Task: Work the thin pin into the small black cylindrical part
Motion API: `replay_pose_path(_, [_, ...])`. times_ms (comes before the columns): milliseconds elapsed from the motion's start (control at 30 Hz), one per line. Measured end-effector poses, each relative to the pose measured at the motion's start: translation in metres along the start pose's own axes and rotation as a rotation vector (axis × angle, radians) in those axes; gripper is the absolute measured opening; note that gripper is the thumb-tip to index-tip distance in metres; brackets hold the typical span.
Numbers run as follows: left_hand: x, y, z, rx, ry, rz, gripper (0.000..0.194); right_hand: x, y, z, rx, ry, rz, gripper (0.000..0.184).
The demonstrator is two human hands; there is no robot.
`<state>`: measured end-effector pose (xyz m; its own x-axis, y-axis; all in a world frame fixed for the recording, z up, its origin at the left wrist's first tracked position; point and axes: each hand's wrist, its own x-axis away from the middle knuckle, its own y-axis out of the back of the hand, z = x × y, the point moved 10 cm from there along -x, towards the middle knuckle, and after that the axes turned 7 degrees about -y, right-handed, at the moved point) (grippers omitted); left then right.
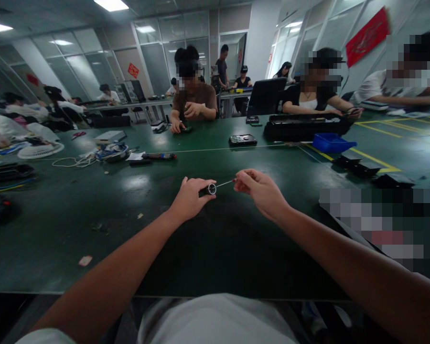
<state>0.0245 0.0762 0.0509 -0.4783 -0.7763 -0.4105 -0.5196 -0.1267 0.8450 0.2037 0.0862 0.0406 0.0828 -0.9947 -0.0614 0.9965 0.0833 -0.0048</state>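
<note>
My left hand point(193, 197) is closed around a small dark cylindrical part point(211, 189) with a bright ring at its end, which faces right. In my right hand point(256, 190), a thin screwdriver point(224, 183) is pinched by its reddish handle. Its metal shaft points left, and the tip reaches the ringed end of the part; whether it touches inside I cannot tell. Both hands are held above the green table point(236, 248), in front of my body.
Ahead lies an opened metal-and-black device point(242, 139). A blue bin point(331, 143) and black brackets point(356, 166) are to the right. At the left are a power screwdriver point(159, 156), cables point(111, 151) and a white fan-like grille point(40, 150). Co-workers sit across the table.
</note>
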Motion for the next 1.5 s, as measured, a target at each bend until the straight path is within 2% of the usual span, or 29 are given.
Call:
replay_pose_path(67, [-0.001,0.003,-0.007,-0.038,-0.06,-0.015,0.038,-0.005,0.005,-0.017,-0.192,-0.14,-0.026,0.023])
replay_pose_path(167, [-0.001,-0.002,-0.002,-0.092,-0.043,0.034,0.038,-0.008,0.012,-0.026,-0.238,-0.18,-0.089,0.022])
replay_pose_path(333, [0.0,-0.01,0.012,-0.08,0.027,0.085,0.04,-0.006,0.01,-0.018,-0.126,-0.083,-0.109,0.023])
replay_pose_path(667, [0.0,-0.013,0.006,-0.068,0.02,0.111,0.041,0.005,-0.001,0.011,0.187,0.162,-0.054,0.022])
replay_pose_path(1100, [0.001,-0.02,0.005,-0.07,0.024,0.152,0.041,0.018,-0.01,0.028,0.549,0.277,-0.081,0.018])
replay_pose_path(1333, [0.001,-0.022,0.01,-0.055,0.041,0.159,0.041,0.02,-0.008,0.034,0.661,0.319,-0.13,0.017])
replay_pose_path(1500, [0.001,-0.02,0.012,-0.041,0.046,0.153,0.04,0.022,-0.007,0.038,0.632,0.328,-0.134,0.018])
